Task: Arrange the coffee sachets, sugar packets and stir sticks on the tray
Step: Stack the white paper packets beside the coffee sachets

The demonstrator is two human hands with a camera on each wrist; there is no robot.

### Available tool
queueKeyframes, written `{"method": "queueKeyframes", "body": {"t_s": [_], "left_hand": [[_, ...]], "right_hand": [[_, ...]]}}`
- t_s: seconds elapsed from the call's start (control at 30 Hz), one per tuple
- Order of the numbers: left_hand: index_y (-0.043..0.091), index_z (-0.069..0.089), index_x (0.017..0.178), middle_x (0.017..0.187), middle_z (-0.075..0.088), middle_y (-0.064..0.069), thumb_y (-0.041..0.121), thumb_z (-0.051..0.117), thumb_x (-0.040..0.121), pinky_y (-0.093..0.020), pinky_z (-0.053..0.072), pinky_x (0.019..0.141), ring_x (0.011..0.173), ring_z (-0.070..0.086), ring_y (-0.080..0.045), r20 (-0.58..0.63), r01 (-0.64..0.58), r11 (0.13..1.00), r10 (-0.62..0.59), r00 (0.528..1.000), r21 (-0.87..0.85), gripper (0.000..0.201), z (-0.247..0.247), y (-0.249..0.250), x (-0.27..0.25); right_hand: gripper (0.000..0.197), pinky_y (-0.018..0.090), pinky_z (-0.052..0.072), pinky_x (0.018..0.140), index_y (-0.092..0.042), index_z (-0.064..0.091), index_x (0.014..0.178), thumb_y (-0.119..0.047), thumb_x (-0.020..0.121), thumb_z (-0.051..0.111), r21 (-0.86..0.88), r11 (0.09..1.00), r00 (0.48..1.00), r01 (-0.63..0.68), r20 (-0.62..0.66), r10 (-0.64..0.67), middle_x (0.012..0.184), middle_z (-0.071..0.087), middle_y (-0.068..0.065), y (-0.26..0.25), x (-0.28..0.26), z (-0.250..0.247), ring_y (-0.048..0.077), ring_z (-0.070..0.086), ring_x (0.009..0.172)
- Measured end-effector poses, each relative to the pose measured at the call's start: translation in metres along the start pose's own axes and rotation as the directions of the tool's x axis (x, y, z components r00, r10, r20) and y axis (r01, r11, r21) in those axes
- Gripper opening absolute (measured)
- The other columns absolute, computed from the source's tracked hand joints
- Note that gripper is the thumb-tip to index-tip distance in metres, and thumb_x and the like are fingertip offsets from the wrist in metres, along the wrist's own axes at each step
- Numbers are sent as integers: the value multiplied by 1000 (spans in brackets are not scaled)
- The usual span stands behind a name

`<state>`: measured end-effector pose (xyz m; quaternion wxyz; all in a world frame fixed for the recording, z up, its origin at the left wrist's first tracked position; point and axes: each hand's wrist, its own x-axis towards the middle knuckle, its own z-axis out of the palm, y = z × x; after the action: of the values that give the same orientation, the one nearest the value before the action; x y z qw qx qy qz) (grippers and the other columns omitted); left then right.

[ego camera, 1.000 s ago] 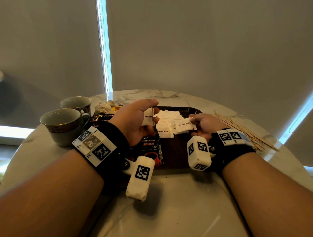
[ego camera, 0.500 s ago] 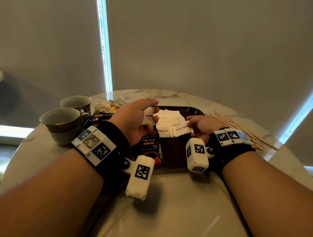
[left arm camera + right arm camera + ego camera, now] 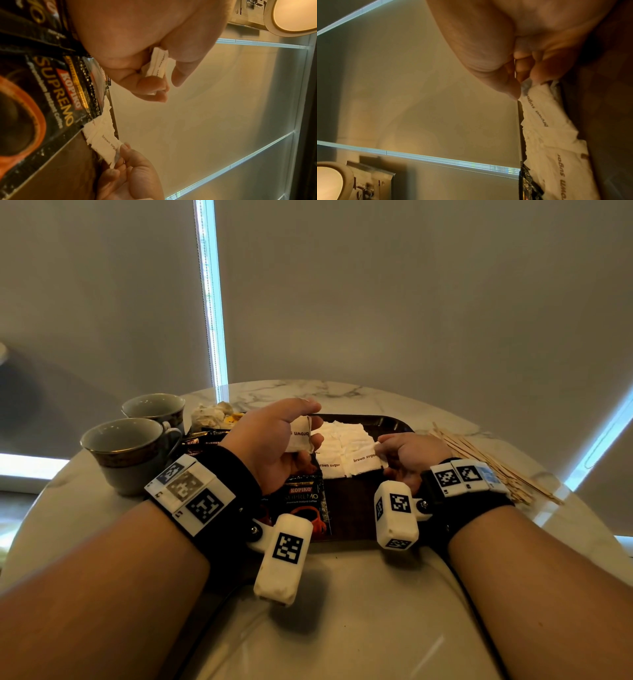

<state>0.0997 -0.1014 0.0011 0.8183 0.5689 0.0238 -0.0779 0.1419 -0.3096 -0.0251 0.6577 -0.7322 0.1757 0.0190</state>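
Observation:
A dark brown tray lies on the marble table. White brown-sugar packets lie in rows on it, beside a black Kopiko coffee sachet at its left. My left hand is raised over the tray's left part and grips a small stack of sugar packets. My right hand pinches the right edge of one sugar packet lying on the tray beside another. Wooden stir sticks lie in a loose heap on the table right of the tray.
Two empty cups stand at the left of the table. Behind them lie crumpled wrappers and more dark sachets. The near table edge lies under my forearms.
My right hand has lowered its sugar packet onto the tray beside the front row. The left hand has stayed where it was with its stack.

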Motion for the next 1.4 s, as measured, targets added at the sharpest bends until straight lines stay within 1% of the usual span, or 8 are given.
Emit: {"method": "queueKeyframes", "body": {"t_s": [0.2,0.3,0.47,0.63,0.73,1.03,1.27,1.4], "left_hand": [[13,66,115,91,64,-4,24,68,94,-23,38,44,58,59,-14,-15,8,1000,-8,1000,4,24,-1,1,0],[12,65,118,91,63,-4,23,67,94,-22,38,44,58,59,-13,-18,10,1000,-10,1000,3,27,0,2,-1],[12,66,118,91,63,-4,23,66,95,-22,38,45,58,59,-13,-26,6,1000,-6,1000,-1,25,1,2,-3],[10,67,114,98,63,-7,17,58,97,-23,43,47,67,63,-16,-19,5,1000,-5,1000,-22,20,2,2,-4],[8,65,113,105,62,-12,11,43,98,-23,49,50,77,65,-22,12,10,998,-9,1000,-62,27,2,4,-7],[11,60,124,120,67,-18,1,36,102,-48,60,86,103,73,-33,72,14,999,-10,997,-45,34,6,1,-7],[8,59,127,116,72,-17,9,57,100,-30,60,61,94,76,-27,81,-52,997,56,995,-51,27,4,1,-5],[11,57,104,93,76,-11,13,67,95,-27,57,53,76,76,-23,62,-78,996,81,995,-47,14,2,0,-4]], "right_hand": [[8,30,51,63,-19,65,90,-12,94,63,-147,989,999,27,-32,-32,109,70,12,-2,5,-3,25,69,92],[6,42,58,84,-24,66,95,-21,96,62,-267,963,999,33,-21,-40,107,69,9,-2,8,-4,28,68,92],[16,31,39,47,-20,69,98,-33,93,62,-242,970,999,-25,-46,14,91,71,8,-2,7,-7,20,54,59],[19,30,41,59,-11,62,83,-26,95,62,-31,999,998,-23,-67,21,79,59,5,-1,9,-6,17,49,62],[12,27,45,54,-11,60,89,-20,96,58,126,992,999,17,-53,-11,77,59,4,0,9,-2,15,53,61],[14,25,45,50,-12,60,83,-20,95,57,407,912,980,59,149,-130,69,58,2,-20,-22,5,16,55,59],[19,25,37,53,-13,64,100,-29,91,67,238,951,895,197,353,-273,86,58,2,-18,-47,25,13,53,65],[11,26,38,53,-14,61,91,-20,89,69,203,953,884,226,369,-288,85,60,3,-16,-50,30,13,53,65]]}}
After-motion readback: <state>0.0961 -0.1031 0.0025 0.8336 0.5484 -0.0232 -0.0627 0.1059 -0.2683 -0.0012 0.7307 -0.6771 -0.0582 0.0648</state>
